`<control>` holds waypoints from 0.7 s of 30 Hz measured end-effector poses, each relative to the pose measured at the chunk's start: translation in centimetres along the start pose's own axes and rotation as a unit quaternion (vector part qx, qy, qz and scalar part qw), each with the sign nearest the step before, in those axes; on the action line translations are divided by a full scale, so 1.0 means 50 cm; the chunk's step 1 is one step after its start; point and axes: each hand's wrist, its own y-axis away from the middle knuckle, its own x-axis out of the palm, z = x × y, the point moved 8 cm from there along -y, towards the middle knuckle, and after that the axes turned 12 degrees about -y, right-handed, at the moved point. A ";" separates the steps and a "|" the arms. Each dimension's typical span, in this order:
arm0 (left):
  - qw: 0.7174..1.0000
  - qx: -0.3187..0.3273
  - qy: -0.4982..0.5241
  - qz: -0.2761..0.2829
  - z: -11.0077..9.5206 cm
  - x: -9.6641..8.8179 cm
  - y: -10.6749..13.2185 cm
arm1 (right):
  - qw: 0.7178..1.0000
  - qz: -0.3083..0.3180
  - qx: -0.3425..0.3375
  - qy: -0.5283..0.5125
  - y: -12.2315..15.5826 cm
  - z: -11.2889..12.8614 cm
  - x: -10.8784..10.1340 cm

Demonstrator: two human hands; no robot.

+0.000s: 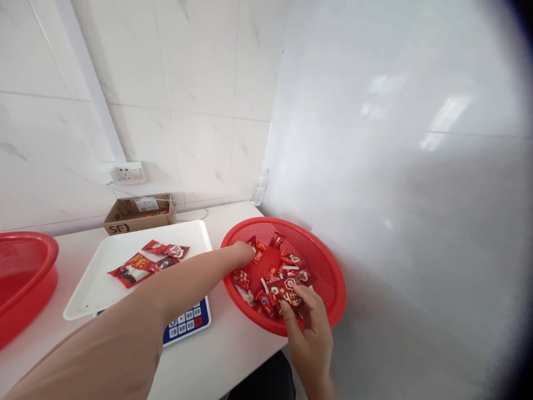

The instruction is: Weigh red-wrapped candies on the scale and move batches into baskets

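A round red plastic basket (333, 278) holds several small red snack packets (266, 303) scattered over its bottom. My right hand (310, 333) is at its near side, thumb and fingers closed on a larger dark red snack packet (286, 291). Across the basket's left rim reaches my left hand (245, 254), low among the packets on that side; its fingers are hidden from view. To the left, a white scale tray (95, 278) bears several red packets (133, 270), partly behind my left forearm. Below it shows the scale's blue keypad (187, 322).
A second red basket (45, 255) stands at the left edge. Behind the tray is an open cardboard box (141, 222) by the tiled wall. A clear plastic bottle (260, 188) stands in the back corner. A smooth white panel (395, 222) rises close on the right.
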 end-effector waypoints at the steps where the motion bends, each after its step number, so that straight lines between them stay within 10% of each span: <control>1: 1.000 0.003 0.000 0.001 -0.005 0.002 -0.002 | 1.000 0.006 -0.008 0.003 -0.001 0.005 0.001; 7: 0.996 0.041 0.045 -0.059 -0.014 -0.044 0.034 | 0.999 0.017 -0.023 0.020 -0.002 0.011 0.000; 12: 0.977 0.008 0.113 -0.179 0.111 -0.106 0.193 | 0.999 0.017 0.007 0.032 0.002 0.002 -0.004; 17: 0.960 -0.140 0.146 -0.194 0.287 -0.014 0.388 | 0.999 0.012 0.048 0.023 0.007 -0.015 -0.007; 21: 0.950 -0.193 0.181 -0.165 0.337 0.097 0.457 | 0.999 0.001 0.049 0.014 0.023 -0.046 -0.006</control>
